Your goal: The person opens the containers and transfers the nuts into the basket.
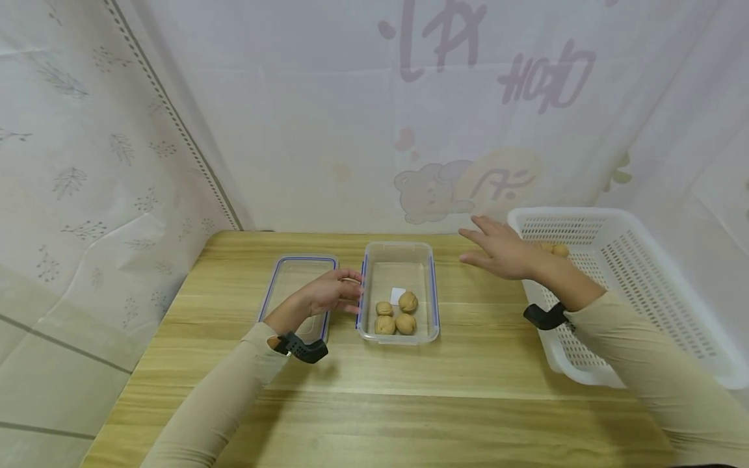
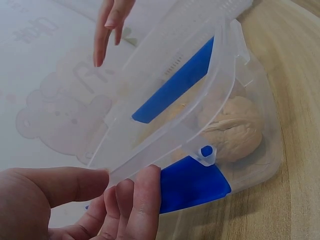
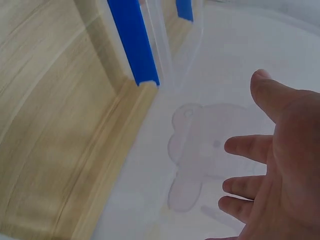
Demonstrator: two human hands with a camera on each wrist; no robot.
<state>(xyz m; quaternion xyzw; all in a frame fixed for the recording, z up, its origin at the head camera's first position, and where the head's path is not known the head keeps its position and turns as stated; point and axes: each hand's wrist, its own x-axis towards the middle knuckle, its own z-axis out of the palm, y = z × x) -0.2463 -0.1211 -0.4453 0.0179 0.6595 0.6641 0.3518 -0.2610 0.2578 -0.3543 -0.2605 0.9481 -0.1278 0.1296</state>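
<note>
Left fingers [image 2: 144, 205] on clear, blue-latched box [image 1: 409, 275], tan walnuts [image 1: 406, 324] inside

Beige long slvs [image 1: 219, 393] L & R, sl. creased; blk curved wrist cams [image 1: 310, 350], 1 ea. side.

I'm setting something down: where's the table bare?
Bare: the table in front of the clear box, and the gap between box and basket, though the right hand hovers nearby. Crowded: left of the box, with the lid and left hand.
</note>
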